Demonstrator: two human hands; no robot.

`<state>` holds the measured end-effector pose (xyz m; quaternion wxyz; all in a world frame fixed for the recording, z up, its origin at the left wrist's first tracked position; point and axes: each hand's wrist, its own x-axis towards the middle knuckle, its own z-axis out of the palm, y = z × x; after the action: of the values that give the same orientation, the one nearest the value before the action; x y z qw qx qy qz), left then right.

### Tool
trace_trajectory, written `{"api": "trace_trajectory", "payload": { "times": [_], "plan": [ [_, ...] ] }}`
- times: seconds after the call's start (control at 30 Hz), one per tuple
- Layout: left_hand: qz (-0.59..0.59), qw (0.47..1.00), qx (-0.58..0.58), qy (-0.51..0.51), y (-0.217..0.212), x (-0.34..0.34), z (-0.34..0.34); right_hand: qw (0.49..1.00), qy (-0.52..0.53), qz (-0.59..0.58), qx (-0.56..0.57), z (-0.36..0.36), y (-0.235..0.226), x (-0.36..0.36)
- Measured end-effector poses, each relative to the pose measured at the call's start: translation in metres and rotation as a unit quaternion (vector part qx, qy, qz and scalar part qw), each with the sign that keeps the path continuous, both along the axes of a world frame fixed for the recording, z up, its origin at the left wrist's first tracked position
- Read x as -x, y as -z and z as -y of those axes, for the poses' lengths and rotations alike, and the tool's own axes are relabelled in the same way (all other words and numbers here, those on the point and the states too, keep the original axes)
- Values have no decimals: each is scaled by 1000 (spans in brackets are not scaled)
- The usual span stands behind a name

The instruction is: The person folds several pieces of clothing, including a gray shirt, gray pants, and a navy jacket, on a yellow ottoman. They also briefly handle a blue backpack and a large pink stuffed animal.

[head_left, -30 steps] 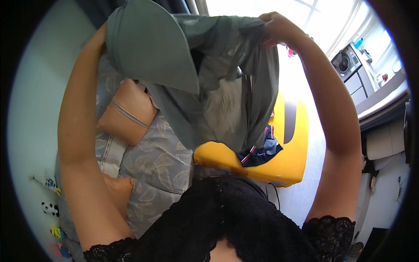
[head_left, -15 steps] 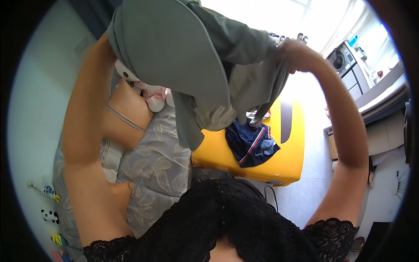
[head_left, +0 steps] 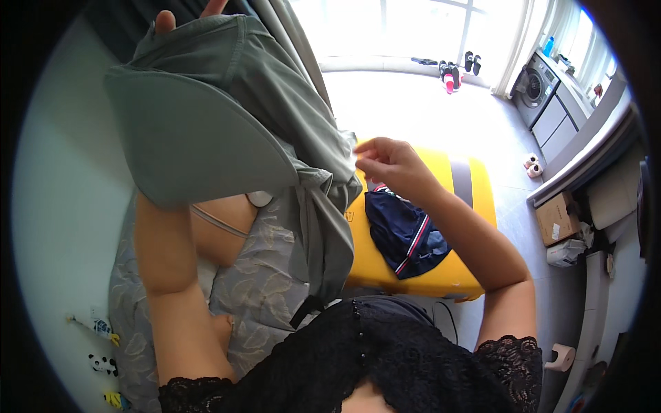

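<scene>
A grey-green hooded jacket (head_left: 206,131) with a broad, stiff brim hangs in the upper left, its loose cloth trailing toward my waist. My left hand (head_left: 165,23) holds it up from behind; only fingertips show over the top edge, and the cloth hides the rest. Close to the jacket's right edge is my right hand (head_left: 396,168), thumb and forefinger a little apart with nothing visible between them. Below it, a navy garment (head_left: 399,241) with a red and white stripe lies on a yellow suitcase (head_left: 475,227).
A bed with a grey leaf-patterned cover (head_left: 265,303) stands at the left, with tan cushions (head_left: 224,230) by the wall. Shoes (head_left: 451,72) are near the bright window. At the right are a washing machine (head_left: 533,86) and a cardboard box (head_left: 558,219).
The jacket has moved left and lower in my left hand. My right hand has let go of its edge and come down and left. More of the floor and window shows.
</scene>
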<state>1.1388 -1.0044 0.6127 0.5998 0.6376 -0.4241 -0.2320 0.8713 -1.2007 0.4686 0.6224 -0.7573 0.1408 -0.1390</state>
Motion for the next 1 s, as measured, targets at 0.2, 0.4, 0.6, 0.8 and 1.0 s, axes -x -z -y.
{"api": "trace_trajectory", "payload": {
  "times": [0.2,0.4,0.6,0.8,1.0],
  "plan": [
    [82,996,-9,-20,-19,-2,13,967,-79,40,240,-24,82,-48],
    [356,930,-47,-80,-13,8,23,965,96,-56,238,52,109,-47],
    [757,534,-277,-256,-17,62,49,827,64,502,243,-69,9,-11],
    [424,881,-146,-153,-30,55,80,911,-88,319,244,-110,78,-42],
    [-137,985,-108,3,-19,85,83,867,358,347,7,-15,41,-44]
  ]
}}
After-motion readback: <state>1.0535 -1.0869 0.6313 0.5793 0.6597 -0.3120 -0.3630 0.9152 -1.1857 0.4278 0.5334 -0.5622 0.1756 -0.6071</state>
